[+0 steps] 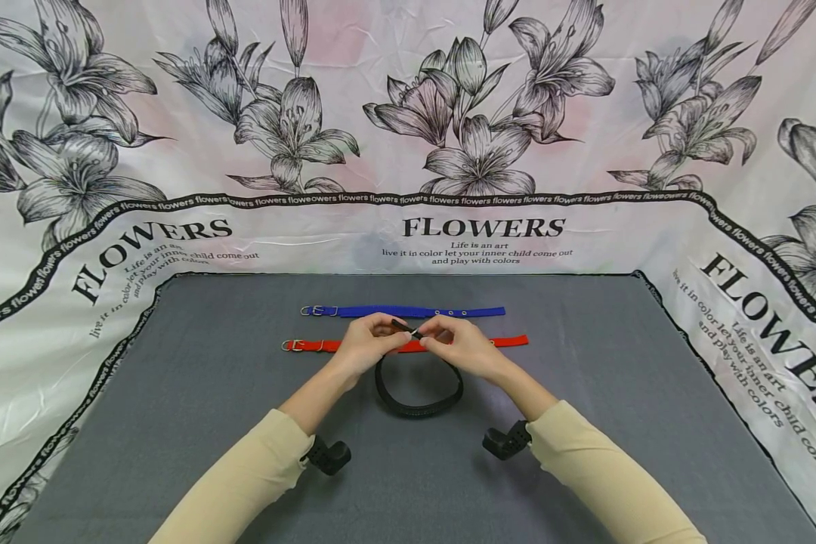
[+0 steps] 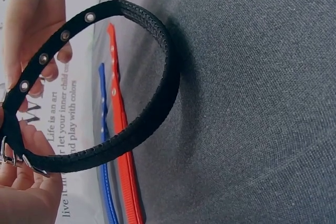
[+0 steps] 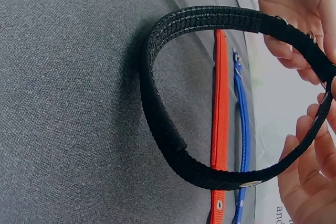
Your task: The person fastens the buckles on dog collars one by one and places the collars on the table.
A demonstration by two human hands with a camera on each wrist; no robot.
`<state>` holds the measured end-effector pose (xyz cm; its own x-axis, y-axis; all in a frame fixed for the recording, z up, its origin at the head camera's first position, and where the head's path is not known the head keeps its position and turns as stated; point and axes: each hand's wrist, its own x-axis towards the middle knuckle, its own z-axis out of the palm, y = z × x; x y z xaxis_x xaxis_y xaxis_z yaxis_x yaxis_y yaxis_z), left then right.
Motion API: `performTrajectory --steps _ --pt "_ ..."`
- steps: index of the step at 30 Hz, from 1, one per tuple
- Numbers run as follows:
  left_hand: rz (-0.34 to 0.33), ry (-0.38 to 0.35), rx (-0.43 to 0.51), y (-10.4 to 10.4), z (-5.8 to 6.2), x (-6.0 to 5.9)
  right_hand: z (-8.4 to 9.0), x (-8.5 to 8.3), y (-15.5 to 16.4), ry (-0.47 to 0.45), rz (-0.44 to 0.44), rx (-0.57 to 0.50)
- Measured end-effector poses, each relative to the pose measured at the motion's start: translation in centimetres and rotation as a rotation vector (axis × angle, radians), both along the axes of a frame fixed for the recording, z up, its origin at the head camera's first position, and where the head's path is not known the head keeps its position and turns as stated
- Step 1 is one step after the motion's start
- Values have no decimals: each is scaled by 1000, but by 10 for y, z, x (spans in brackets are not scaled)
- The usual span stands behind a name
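A black collar is bent into a loop, its padded middle hanging low over the grey cloth and its two ends meeting between the hands. My left hand pinches the end with the silver buckle and D-ring. From the other side, my right hand pinches the strap end, close to the buckle. Several metal eyelets run along that strap. The fingertips partly hide where the strap meets the buckle.
Behind the hands, a red collar lies flat, partly covered by them. Farther back a blue collar lies roughly parallel to it. Grey cloth covers the table, and a flower-printed white sheet stands around it.
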<state>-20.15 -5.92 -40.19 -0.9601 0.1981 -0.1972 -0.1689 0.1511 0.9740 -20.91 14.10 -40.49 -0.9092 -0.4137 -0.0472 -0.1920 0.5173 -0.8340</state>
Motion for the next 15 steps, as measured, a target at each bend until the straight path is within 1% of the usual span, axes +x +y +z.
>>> performTrajectory --steps 6,8,13,15 --pt "25 24 -27 -2 -1 -1 0 0 1 7 -2 -2" --pt "30 34 -31 -2 -1 -1 9 5 -1 3 -8 1" --pt "28 48 -37 -2 -2 -1 8 4 -2 4 -13 -14" --pt "22 52 -42 -1 -2 -1 -1 -1 -1 13 -19 -23"
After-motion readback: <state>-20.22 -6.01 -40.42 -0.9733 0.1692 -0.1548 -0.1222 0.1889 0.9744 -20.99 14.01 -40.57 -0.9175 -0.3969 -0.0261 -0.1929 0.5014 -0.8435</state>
